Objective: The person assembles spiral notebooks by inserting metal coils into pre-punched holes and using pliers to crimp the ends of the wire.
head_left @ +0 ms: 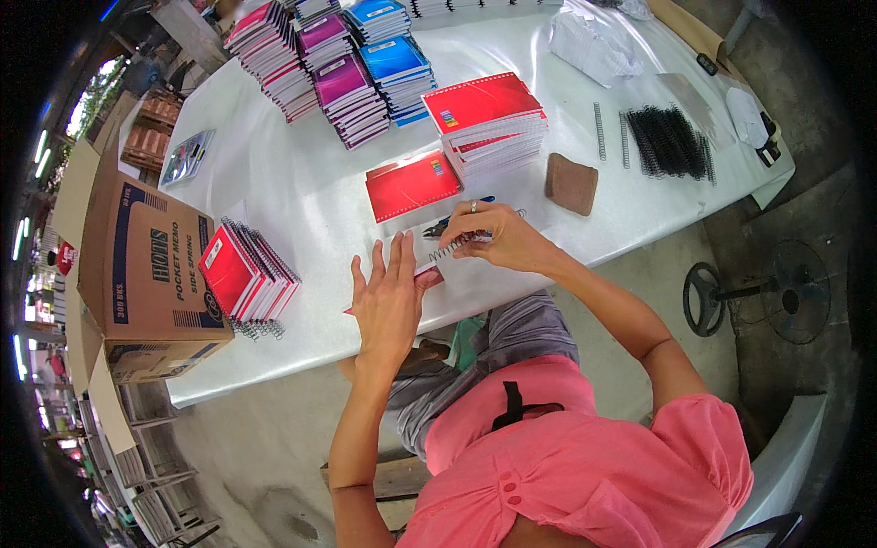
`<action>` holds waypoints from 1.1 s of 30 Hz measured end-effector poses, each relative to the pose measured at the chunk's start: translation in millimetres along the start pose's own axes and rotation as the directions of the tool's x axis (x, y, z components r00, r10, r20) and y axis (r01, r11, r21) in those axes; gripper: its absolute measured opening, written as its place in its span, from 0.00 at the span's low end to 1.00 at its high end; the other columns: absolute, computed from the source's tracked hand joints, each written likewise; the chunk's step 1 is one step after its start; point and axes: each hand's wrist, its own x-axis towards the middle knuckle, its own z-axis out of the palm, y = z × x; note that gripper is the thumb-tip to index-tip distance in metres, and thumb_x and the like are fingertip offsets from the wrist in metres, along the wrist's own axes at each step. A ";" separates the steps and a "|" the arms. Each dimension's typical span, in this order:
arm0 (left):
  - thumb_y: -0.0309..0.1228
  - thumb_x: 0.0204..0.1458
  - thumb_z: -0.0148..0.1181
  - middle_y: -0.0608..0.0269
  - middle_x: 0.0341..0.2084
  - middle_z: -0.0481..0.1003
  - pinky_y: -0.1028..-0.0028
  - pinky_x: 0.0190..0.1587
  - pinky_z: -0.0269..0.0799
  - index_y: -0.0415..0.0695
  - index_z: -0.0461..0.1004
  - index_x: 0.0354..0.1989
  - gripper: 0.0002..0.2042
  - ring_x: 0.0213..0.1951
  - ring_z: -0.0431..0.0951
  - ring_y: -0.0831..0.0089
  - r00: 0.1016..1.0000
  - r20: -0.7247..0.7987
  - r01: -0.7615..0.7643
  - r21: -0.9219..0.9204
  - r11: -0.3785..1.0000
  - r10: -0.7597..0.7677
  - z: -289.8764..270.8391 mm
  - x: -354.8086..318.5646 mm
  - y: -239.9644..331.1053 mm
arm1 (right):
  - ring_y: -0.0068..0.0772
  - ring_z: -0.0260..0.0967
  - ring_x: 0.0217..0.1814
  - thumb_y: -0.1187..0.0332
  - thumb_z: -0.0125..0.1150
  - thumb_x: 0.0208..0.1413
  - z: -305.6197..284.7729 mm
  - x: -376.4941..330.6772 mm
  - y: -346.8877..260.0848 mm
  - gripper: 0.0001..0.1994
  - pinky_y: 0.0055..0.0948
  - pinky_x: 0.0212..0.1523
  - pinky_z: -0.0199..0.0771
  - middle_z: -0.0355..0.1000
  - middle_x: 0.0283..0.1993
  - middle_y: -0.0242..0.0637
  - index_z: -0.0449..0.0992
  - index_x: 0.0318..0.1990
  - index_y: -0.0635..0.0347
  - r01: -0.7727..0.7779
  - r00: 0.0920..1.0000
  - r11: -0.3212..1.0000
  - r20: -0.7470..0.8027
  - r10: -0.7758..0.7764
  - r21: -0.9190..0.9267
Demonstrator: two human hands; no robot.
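Note:
My left hand (388, 290) lies flat with fingers stretched out, pressing a memo pad (427, 259) onto the table. White paper and a little of the pad's red cover show beside the thumb; the rest is under the hand. My right hand (493, 237), a ring on one finger, pinches a dark spiral wire (446, 251) at the pad's right edge. Part of the coil sticks out beyond the fingers. Just behind, partly covered by the right hand, lies a dark tool (434, 230) with a blue part. Red unbound pads (415, 184) sit farther back.
A tall red pad stack (489, 105) and a brown block (572, 184) stand beyond my hands. Loose black coils (671, 144) lie at right. Spiral-bound red notebooks (242, 274) and an open carton (164, 265) are at left. Purple and blue notebook stacks (397, 59) stand at the back.

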 end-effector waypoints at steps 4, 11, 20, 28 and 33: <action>0.43 0.55 0.57 0.56 0.60 0.68 0.46 0.63 0.54 0.40 0.60 0.65 0.31 0.63 0.65 0.52 1.000 0.020 0.010 -0.016 1.000 -0.010 -2.3 0.5 0.2 | 0.31 0.67 0.40 0.84 0.67 0.44 1.6 0.8 1.4 0.10 0.30 0.42 0.69 0.69 0.36 0.32 0.77 0.34 0.61 0.084 0.996 0.996 0.014 -0.084 -0.013; 0.32 0.54 0.60 0.49 0.57 0.70 0.48 0.64 0.54 0.40 0.57 0.67 0.32 0.62 0.66 0.50 0.999 0.020 0.027 -0.074 0.997 -0.025 -4.3 1.3 0.7 | 0.32 0.68 0.42 0.84 0.67 0.43 6.0 -0.1 18.9 0.11 0.31 0.43 0.69 0.67 0.35 0.32 0.75 0.32 0.59 0.209 0.978 0.978 -0.008 -0.209 0.020; 0.32 0.54 0.60 0.51 0.58 0.70 0.48 0.64 0.55 0.40 0.57 0.67 0.32 0.62 0.67 0.50 0.999 0.032 0.008 -0.073 0.997 -0.006 -3.6 1.0 -1.7 | 0.36 0.72 0.42 0.83 0.65 0.46 -2.5 -2.1 12.6 0.12 0.32 0.44 0.72 0.70 0.40 0.34 0.74 0.38 0.58 0.218 0.975 0.972 0.069 -0.212 -0.093; 0.40 0.56 0.58 0.58 0.57 0.71 0.49 0.61 0.61 0.52 0.55 0.69 0.32 0.59 0.70 0.50 0.999 0.043 -0.013 -0.158 0.987 0.020 -4.6 6.4 5.0 | 0.44 0.74 0.41 0.69 0.59 0.55 6.3 -3.3 -14.5 0.08 0.44 0.34 0.72 0.75 0.37 0.38 0.72 0.41 0.56 0.352 0.936 0.705 0.216 -0.279 -0.616; 0.42 0.56 0.57 0.62 0.55 0.73 0.55 0.50 0.72 0.57 0.61 0.66 0.27 0.52 0.76 0.54 0.978 0.211 0.027 -0.151 0.988 0.006 -17.1 9.9 4.5 | 0.48 0.72 0.43 0.68 0.57 0.56 5.9 -5.3 -35.9 0.08 0.45 0.39 0.71 0.73 0.38 0.40 0.71 0.42 0.57 0.032 0.944 0.827 0.289 0.160 -0.562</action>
